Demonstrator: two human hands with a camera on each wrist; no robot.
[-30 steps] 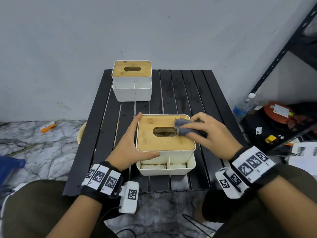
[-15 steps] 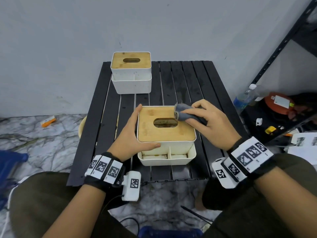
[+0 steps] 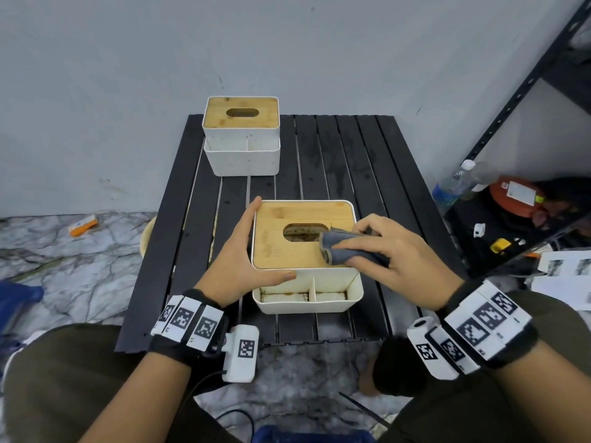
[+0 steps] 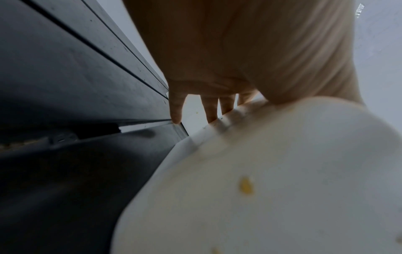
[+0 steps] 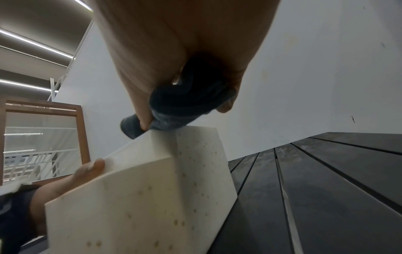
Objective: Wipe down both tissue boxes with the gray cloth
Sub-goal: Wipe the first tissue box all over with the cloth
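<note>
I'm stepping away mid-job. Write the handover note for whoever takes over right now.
Left hand: open, fingers straight along the left side of the near tissue box, thumb across its front, steadying it.
Right hand: grip closed around the folded gray cloth, pressing it on the wooden lid just right of the slot.
Far tissue box: back left of the black slatted table, untouched by either hand.
Under way: wiping the near lid.
Left: the near box's spotted white sides, then the whole far box.
</note>
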